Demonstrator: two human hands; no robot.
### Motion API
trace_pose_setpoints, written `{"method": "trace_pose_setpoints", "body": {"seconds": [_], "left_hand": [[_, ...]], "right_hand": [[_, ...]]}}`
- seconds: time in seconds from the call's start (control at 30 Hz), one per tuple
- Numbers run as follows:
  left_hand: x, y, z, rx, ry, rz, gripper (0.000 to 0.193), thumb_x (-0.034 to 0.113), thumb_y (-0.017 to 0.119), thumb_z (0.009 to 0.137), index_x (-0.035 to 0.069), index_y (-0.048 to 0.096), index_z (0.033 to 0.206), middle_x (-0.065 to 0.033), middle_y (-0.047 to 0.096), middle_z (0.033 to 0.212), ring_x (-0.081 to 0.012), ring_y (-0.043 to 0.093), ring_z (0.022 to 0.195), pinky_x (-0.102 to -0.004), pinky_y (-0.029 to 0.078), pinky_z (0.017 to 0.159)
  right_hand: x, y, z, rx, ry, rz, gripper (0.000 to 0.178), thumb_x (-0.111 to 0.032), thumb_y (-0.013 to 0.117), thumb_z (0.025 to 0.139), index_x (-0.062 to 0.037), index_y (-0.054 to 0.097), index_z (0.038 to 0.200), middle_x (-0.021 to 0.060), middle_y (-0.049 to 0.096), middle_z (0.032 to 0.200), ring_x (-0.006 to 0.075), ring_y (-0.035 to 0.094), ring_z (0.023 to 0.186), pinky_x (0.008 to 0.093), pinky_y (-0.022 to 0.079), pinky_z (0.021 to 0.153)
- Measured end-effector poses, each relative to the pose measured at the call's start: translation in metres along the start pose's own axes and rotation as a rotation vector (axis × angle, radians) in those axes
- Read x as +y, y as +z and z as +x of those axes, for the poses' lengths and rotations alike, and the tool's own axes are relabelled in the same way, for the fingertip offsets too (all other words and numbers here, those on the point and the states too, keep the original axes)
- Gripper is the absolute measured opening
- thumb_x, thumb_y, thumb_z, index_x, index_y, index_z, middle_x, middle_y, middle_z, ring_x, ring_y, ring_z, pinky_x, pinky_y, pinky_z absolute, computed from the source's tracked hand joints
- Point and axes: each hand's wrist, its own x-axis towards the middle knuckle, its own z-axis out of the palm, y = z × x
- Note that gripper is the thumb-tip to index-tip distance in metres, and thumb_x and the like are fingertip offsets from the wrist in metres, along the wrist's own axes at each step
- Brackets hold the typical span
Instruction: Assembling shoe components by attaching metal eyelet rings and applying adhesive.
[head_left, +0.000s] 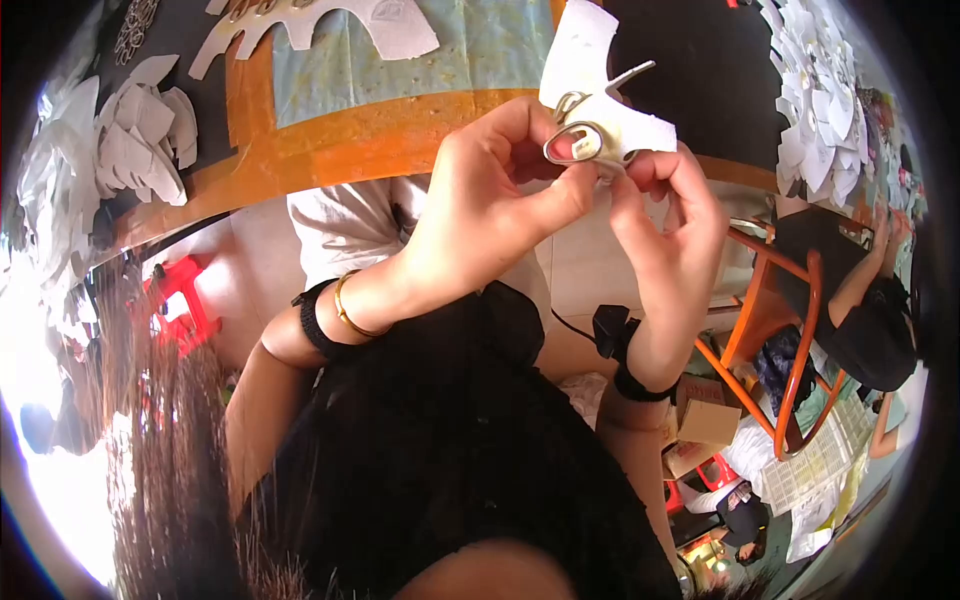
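Note:
Above the table's near edge, my left hand (490,205) and my right hand (670,220) meet at a white cut-out piece (640,125), perhaps leather or stiff fabric. A silver metal ring (575,143) sits on it, beside the fingertips of my left hand, which are closed on the piece. My right thumb and fingers pinch its lower edge. A thin pale strip (630,74) sticks out to the upper right. My fingers hide just how ring and piece are joined.
A similar white piece with rings (395,28) lies on the table (330,150) ahead. White cut pieces are stacked at the left (145,130) and piled at the right (820,110). A wooden chair (740,310) and cardboard box (708,420) stand right. Other people (860,310) sit beyond.

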Motion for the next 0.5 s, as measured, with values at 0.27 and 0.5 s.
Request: {"method": "trace_pose_setpoints", "body": {"seconds": [0.27, 0.5], "left_hand": [[0.009, -0.003, -0.006, -0.075, -0.133, -0.178, 0.02, 0.002, 0.066, 0.078, 0.0, 0.051, 0.091, -0.0029, 0.057, 0.091, -0.0065, 0.056, 0.086, -0.0205, 0.047, 0.078], [0.015, -0.023, 0.004, -0.225, -0.34, -0.235, 0.029, 0.0, 0.069, 0.075, 0.0, 0.056, 0.101, -0.0035, 0.059, 0.098, -0.0095, 0.056, 0.095, -0.0245, 0.044, 0.087]], "right_hand": [[-0.001, 0.001, 0.0, -0.054, 0.055, 0.059, 0.011, -0.001, 0.06, 0.069, -0.0019, 0.05, 0.071, -0.0011, 0.05, 0.069, 0.0076, 0.041, 0.068, 0.0221, 0.035, 0.064], [-0.005, -0.004, 0.0, -0.117, 0.142, 0.262, 0.01, -0.001, 0.06, 0.07, -0.0019, 0.051, 0.072, -0.0023, 0.05, 0.07, 0.0057, 0.04, 0.068, 0.021, 0.034, 0.064]]}}
